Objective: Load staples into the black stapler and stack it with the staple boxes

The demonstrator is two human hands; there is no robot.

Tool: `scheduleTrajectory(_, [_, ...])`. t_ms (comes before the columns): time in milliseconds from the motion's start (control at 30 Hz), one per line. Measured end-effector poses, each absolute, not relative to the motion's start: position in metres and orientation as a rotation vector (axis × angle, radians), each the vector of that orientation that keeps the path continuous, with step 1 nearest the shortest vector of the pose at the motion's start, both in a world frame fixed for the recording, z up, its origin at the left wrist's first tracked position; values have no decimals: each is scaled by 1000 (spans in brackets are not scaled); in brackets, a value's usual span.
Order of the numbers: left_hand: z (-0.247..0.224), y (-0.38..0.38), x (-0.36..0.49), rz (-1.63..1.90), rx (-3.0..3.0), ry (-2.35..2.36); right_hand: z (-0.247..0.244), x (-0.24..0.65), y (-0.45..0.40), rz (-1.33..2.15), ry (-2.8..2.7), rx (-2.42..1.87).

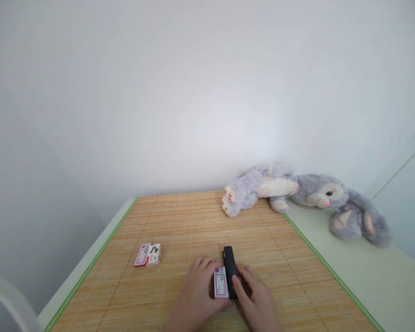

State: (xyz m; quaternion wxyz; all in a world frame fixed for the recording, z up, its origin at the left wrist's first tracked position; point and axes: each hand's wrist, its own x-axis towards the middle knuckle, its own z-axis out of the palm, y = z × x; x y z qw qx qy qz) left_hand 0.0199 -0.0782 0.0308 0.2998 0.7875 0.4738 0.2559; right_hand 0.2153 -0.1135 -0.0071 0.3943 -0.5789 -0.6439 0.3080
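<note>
A black stapler lies lengthwise on the bamboo mat in front of me, with a small white-and-red staple box along its left side. My left hand is curled around the staple box, thumb at its near end and fingers at its far end. On the stapler's right side rests my right hand, its thumb on top of the black body and its fingers along the edge. Both hands sit low over the mat.
Farther left on the bamboo mat are more small white-and-red boxes, side by side. A grey plush rabbit lies on its side along the wall at the back right. A white curved object shows at the lower left.
</note>
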Motion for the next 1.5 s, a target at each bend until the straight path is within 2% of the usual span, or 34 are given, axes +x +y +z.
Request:
scheduleTrajectory(167, [16,-81,32,678,2103,1301,-7,216,-113,753,-1658,-1484])
scheduleTrajectory(300, [5,-75,8,728,2176,1348,-7,217,-113,754,-1650,-1507])
scheduleTrajectory(467, [0,-41,-94,1044,2116,1985,-6,218,-114,760,-1639,-1508])
scheduleTrajectory(533, [-3,-27,-138,940,2026,2210,-6,217,-115,756,-1636,-1526])
scheduleTrajectory(633, [-13,-17,-181,824,2037,2185,-7,216,-115,754,-1644,-1555])
scheduleTrajectory(800, [-27,-25,-199,677,2133,2027,-8,215,-114,745,-1647,-1560])
scheduleTrajectory(900, [-24,-32,-203,737,2088,2114,-9,215,-114,725,-1645,-1558])
scheduleTrajectory(1000, [-9,-43,-193,1028,2008,2181,-10,215,-115,708,-1640,-1551])
scheduleTrajectory(1100, [12,-60,-152,1249,2009,1912,-11,214,-115,702,-1630,-1556])
scheduleTrajectory(1333, [34,-83,-12,840,2073,1255,-10,214,-114,738,-1668,-1521])
scheduleTrajectory(1500, [31,-80,13,802,2002,1093,-9,214,-113,742,-1671,-1516])
